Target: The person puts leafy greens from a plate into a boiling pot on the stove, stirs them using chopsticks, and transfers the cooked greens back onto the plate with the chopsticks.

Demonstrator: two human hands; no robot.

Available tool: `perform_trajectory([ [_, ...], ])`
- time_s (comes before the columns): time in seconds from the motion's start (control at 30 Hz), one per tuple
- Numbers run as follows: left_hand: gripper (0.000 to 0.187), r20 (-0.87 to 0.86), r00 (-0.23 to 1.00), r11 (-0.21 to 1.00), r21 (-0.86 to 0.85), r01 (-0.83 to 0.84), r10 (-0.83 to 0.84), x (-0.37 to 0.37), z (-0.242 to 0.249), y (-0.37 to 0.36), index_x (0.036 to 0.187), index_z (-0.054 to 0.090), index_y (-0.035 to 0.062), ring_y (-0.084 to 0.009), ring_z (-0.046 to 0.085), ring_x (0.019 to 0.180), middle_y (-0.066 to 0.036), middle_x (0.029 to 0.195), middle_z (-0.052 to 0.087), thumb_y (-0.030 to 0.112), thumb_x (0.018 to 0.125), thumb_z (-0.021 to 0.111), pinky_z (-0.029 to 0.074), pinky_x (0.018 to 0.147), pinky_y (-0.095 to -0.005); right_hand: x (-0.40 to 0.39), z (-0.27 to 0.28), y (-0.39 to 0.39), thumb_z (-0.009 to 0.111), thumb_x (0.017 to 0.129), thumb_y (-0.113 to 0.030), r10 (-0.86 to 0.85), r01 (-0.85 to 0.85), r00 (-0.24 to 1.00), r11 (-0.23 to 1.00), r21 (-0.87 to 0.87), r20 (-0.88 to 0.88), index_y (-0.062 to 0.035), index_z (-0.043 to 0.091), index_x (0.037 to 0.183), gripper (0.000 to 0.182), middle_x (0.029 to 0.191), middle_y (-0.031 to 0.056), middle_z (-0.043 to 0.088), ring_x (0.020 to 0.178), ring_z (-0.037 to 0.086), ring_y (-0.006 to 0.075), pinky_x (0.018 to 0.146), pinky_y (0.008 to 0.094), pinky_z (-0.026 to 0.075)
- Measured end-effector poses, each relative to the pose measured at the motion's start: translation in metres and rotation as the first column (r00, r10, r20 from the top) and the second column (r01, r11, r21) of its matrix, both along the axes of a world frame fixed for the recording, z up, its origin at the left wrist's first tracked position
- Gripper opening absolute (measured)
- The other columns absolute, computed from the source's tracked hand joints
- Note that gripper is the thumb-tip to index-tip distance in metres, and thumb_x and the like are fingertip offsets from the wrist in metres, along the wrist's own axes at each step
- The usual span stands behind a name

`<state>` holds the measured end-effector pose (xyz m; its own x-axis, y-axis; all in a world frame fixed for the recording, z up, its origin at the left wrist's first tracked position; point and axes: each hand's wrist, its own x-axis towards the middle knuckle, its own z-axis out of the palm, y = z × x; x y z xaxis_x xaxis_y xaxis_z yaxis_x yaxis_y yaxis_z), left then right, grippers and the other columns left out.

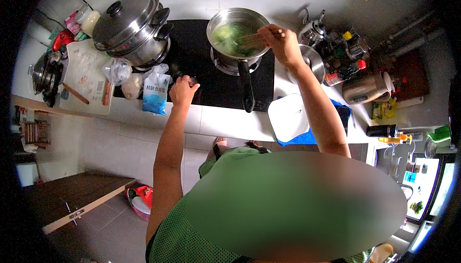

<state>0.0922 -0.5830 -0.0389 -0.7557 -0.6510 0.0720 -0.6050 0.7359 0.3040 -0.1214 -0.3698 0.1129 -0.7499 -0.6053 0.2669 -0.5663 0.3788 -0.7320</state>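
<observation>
- Pot [237,14] sits at 12 o'clock on the cooktop [206,97]; handle [248,87] points to 6, I'd guess so I can grab it.
- Right hand [285,47] at the pot's 3: fingers clamped on chopsticks [250,37], which dip into green food [226,35]; side-on hold probably keeps it off the heat.
- Left hand [182,91], pot's 7 to 8: fingers pinched round what looks like a knob [193,80]; small round part suits a pinch.
- Salt bag [155,90] at the left hand's 9, by the cooktop's front edge, seemingly parked within reach.

silver pot [237,15] | black cooktop [216,90] | packet [154,95] — white above, blue below | shirt [176,227] — green
</observation>
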Motion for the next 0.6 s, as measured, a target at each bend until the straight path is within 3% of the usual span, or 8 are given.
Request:
perform_trajectory([
  [0.07,0.040,-0.005,1.000,1.000,-0.005,-0.003,0.003,0.001,0.000,0.000,0.095,0.056,0.0095,-0.0312,0.059,0.081,-0.011,0.092,0.057,0.037,0.068,0.068,0.048,0.068,-0.0408,0.004,0.010,0.003,0.057,0.082,-0.032,0.025,-0.003,0.993,0.981,-0.195,0.113,-0.0043,0.065,0.089,0.029,0.077,0.0168,0.064,0.073,0.064,0.0289,0.066,0.0350,0.049],
  [0.1,0.040,-0.010,1.000,1.000,-0.012,-0.001,0.001,0.000,-0.001,0.000,0.095,0.057,0.0095,-0.0312,0.059,0.081,-0.011,0.092,0.057,0.037,0.068,0.069,0.048,0.068,-0.0407,0.007,0.019,0.008,0.054,0.087,-0.022,-0.010,0.012,0.999,0.999,0.034,-0.050,0.0019,0.062,0.093,0.026,0.073,0.0085,0.063,0.067,0.056,0.0094,0.062,0.0238,0.046],
  [0.2,0.040,0.007,1.000,1.000,-0.020,-0.004,0.004,-0.001,0.000,0.000,0.095,0.057,0.0096,-0.0310,0.059,0.081,-0.011,0.091,0.057,0.037,0.068,0.069,0.048,0.068,-0.0405,0.010,0.010,0.019,0.053,0.087,-0.020,-0.011,0.009,0.999,0.998,-0.067,-0.032,0.0007,0.063,0.092,0.024,0.071,0.0069,0.062,0.065,0.055,0.0088,0.061,0.0232,0.046],
  [0.23,0.040,0.007,1.000,1.000,-0.020,-0.005,0.006,-0.001,0.001,0.001,0.095,0.057,0.0096,-0.0310,0.059,0.081,-0.011,0.091,0.057,0.037,0.068,0.069,0.048,0.068,-0.0405,0.017,0.017,0.025,0.057,0.083,-0.026,-0.039,0.038,0.999,0.997,-0.072,-0.014,-0.0030,0.064,0.090,0.025,0.075,0.0146,0.064,0.068,0.065,0.0212,0.062,0.0297,0.048],
  [0.37,0.040,0.007,1.000,1.000,-0.006,-0.005,0.005,-0.001,0.001,0.001,0.094,0.057,0.0094,-0.0312,0.059,0.081,-0.011,0.091,0.057,0.037,0.068,0.069,0.048,0.068,-0.0410,0.036,0.013,0.044,0.057,0.084,-0.022,-0.137,0.137,0.991,0.987,-0.089,-0.001,-0.0019,0.063,0.088,0.021,0.074,0.0136,0.064,0.065,0.062,0.0166,0.060,0.0277,0.047],
  [0.6,0.039,-0.006,1.000,0.999,-0.030,-0.027,0.027,-0.001,0.002,0.006,0.095,0.057,0.0095,-0.0318,0.059,0.079,-0.012,0.090,0.056,0.038,0.070,0.066,0.047,0.068,-0.0417,0.048,-0.021,0.073,0.057,0.084,-0.018,-0.101,0.136,0.986,0.952,-0.275,0.135,-0.0017,0.063,0.086,0.017,0.070,0.0093,0.060,0.062,0.054,0.0110,0.057,0.0266,0.043],
])
